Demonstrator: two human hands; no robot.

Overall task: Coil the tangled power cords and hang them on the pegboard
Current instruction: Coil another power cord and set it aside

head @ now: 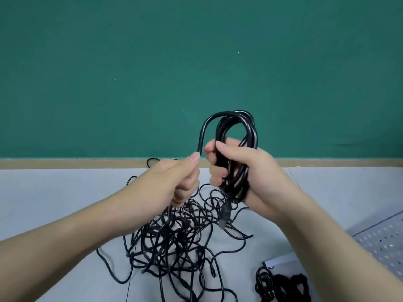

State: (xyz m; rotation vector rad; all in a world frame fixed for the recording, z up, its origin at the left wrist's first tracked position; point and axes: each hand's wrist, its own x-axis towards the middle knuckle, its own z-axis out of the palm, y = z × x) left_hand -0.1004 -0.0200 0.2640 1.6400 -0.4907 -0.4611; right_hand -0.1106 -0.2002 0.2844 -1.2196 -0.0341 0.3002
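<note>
Green wall (152,73) behind, pale grey table (54,192) below. Black tangle of power cords (174,243) sprawling across the table's middle, under both raised hands. White pegboard (383,238) lying flat at the table's right edge, beside the right forearm. Small bundle of black cords (281,286) just beside the pegboard's near corner. Coil (237,153) of several loops gripped in the right hand (244,168), fingers curled round it, a plug (225,216) dangling beneath. Left hand (174,182) closed on the cord strand arching from the coil's top down toward the tangle.
</note>
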